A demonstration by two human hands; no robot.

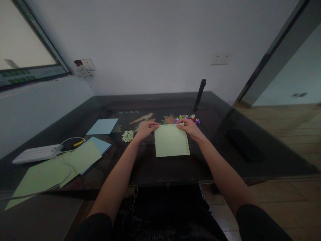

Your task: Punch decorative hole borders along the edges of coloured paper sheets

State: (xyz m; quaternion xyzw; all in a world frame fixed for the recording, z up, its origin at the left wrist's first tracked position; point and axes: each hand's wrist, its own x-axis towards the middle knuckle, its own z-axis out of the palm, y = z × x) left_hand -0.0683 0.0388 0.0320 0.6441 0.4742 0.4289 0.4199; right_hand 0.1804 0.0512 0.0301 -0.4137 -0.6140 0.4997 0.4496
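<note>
A pale green sheet of paper (pixel 172 142) with small holes along its top and right edges is in front of me. My left hand (pixel 147 130) pinches its top left corner between thumb and fingers. At the top right, my right hand (pixel 190 128) grips the same sheet near the corner. Just behind my right hand sits a cluster of small purple, green and red balls with eye-like spots (pixel 192 117). Left of my left hand lies a little heap of white and pale green pieces (pixel 127 136), too small to make out.
A dark table (pixel 160 172) bears a blue sheet (pixel 102 126), larger green sheets (pixel 47 172), a white power strip (pixel 37 154) with cables, and a dark flat object (pixel 244 145) at the right. An upright black object (pixel 200 95) stands at the back, near the wall.
</note>
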